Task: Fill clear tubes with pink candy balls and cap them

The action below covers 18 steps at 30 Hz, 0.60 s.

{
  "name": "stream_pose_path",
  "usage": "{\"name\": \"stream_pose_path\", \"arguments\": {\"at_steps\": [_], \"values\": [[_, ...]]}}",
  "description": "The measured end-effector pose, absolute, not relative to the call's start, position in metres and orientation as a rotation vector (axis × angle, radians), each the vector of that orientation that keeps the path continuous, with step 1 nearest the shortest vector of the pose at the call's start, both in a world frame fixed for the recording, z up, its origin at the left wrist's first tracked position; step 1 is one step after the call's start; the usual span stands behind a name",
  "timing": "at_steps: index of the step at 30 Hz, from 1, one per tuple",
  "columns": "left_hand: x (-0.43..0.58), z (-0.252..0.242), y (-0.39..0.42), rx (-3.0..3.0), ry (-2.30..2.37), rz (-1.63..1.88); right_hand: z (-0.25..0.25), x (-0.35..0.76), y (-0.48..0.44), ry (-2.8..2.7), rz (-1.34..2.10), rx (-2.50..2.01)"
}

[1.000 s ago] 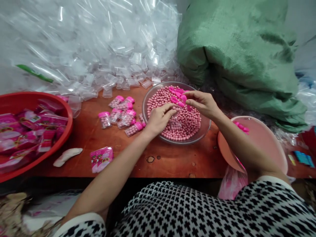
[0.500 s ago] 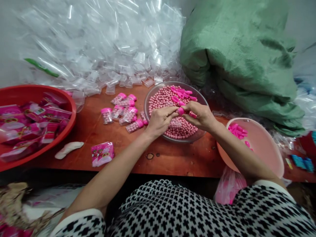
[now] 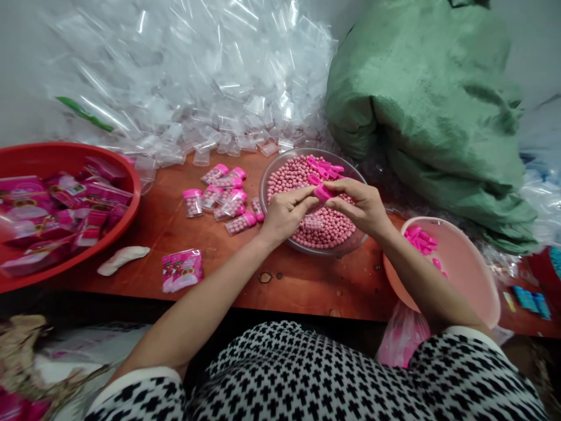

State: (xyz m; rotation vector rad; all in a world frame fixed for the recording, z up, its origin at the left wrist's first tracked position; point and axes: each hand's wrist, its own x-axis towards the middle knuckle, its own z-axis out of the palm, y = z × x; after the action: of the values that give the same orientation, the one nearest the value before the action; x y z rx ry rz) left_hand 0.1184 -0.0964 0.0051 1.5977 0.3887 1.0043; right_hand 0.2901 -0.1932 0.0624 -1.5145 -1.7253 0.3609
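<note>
My left hand (image 3: 287, 213) and my right hand (image 3: 359, 204) meet above a glass bowl (image 3: 313, 151), their fingertips pinching a pink plastic piece (image 3: 323, 193) between them. The bowl is filled with pink beads (image 3: 319, 231). Several more pink plastic pieces (image 3: 323, 171) lie on the beads near the far rim. A small clear plastic bag or tube (image 3: 312, 223) rests on the beads just below my hands. Left of the bowl, several clear bottles of pink beads with pink caps (image 3: 223, 196) lie on the table.
A red basin (image 3: 135, 184) of pink packets stands on the orange-brown table (image 3: 280, 280) at left. A pink basin (image 3: 464, 251) with pink pieces sits at right. Behind are heaped clear plastic bags (image 3: 188, 99) and a green woven sack (image 3: 429, 99).
My hands have drawn together over the bowl and now both pinch the pink piece. The view has shifted slightly, and more of the right basin shows.
</note>
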Motion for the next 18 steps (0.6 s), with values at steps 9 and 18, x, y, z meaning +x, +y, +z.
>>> {"name": "stream_pose_path", "arguments": {"at_steps": [9,18], "values": [[0.117,0.003,-0.095,1.411,0.328,0.959,0.057,0.292,-0.19,-0.957,1.188,-1.182],[0.12,-0.01,-0.097,1.625,0.348,1.077,0.054,0.287,-0.177,-0.789,1.687,-1.236]]}}
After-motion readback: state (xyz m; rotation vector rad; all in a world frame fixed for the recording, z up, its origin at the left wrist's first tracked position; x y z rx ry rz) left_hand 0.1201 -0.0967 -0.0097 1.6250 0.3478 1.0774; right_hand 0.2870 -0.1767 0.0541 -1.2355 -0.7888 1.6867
